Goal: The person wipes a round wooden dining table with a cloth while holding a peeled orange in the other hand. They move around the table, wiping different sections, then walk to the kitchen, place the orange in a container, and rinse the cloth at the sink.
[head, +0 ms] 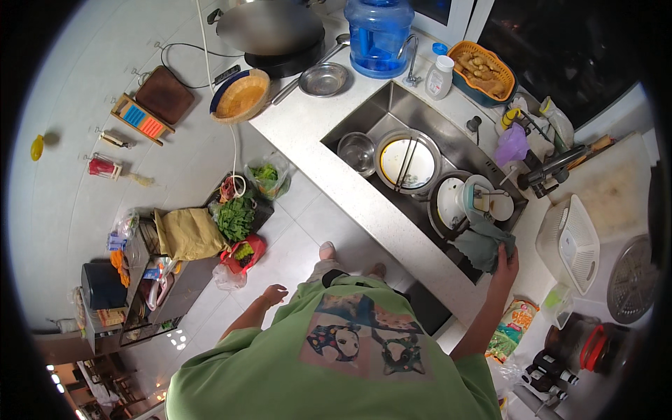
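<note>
My right hand [505, 265] grips a grey-green cloth [480, 248], which hangs over the near right corner of the stainless steel sink [389, 100]. Just beyond the cloth, bowls and plates [450, 202] are piled in a metal basin, with a pale blue-green bowl [471, 193] on top. To their left, a pair of dark chopsticks [407, 164] lies across a white plate [391, 160] inside a round metal basin. A smaller metal bowl [357, 153] sits at the sink's left side. My left hand [275, 295] hangs beside my body over the floor, holding nothing, fingers loosely apart.
A black faucet [548, 170] juts in at the sink's right. Behind the sink stand a blue water jug [379, 39], a white bottle [439, 79] and an orange basket of ginger [484, 73]. A white plastic strainer basket [572, 247] leans at the right. Bags and leafy greens [235, 218] occupy the left.
</note>
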Motion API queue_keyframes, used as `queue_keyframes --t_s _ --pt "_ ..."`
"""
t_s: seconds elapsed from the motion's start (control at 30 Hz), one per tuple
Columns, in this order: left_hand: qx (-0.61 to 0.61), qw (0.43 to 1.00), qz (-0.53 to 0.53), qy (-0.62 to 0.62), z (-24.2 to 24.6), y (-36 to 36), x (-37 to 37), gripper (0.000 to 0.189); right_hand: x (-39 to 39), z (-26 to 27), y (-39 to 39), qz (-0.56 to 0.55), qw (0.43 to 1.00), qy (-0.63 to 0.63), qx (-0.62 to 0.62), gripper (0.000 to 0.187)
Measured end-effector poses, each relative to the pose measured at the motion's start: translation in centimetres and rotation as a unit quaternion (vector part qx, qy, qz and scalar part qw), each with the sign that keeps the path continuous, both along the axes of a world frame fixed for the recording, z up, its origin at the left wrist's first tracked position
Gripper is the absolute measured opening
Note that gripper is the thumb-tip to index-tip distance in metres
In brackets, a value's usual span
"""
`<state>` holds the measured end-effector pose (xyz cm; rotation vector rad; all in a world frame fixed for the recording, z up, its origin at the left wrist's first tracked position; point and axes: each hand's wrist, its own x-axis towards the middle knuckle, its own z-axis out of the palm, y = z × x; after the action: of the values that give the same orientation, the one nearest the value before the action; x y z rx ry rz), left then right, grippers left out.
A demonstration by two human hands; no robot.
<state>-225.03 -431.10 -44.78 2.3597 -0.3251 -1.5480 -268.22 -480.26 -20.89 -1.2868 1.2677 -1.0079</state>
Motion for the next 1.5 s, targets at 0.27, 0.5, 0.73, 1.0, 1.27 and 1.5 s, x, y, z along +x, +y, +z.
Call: queue_keyframes --t_s 0.27,0.5,0.73,1.0,1.27,1.5 --pt "-0.092 0.984 0.149 0.033 -3.7 -4.0 6.6 0.035 2.6 0.8 0.3 -0.042 0.965 -0.250 0.074 0.043" --pt "-0.093 0.995 -0.031 0.027 -8.9 -3.7 9.6 0.030 3.6 1.4 -0.1 -0.021 0.817 -0.551 0.172 0.042" --pt "-0.108 0.988 0.029 0.104 -8.4 -2.2 12.2 0.025 2.0 -0.3 1.8 -0.153 0.891 -0.358 0.233 0.033" --pt "-0.136 0.978 -0.137 0.078 -8.5 -3.4 13.1 0.027 0.6 -5.4 4.6 -0.241 0.834 -0.403 0.290 0.028" --pt "-0.277 0.696 -0.608 -0.264 -8.1 -3.2 14.0 0.022 1.6 -3.6 1.6 -0.261 0.846 -0.389 0.254 0.034" --pt "-0.231 0.845 -0.439 -0.197 -7.8 -2.4 14.1 0.021 1.2 5.5 -2.9 -0.188 0.895 -0.405 -0.003 0.036"
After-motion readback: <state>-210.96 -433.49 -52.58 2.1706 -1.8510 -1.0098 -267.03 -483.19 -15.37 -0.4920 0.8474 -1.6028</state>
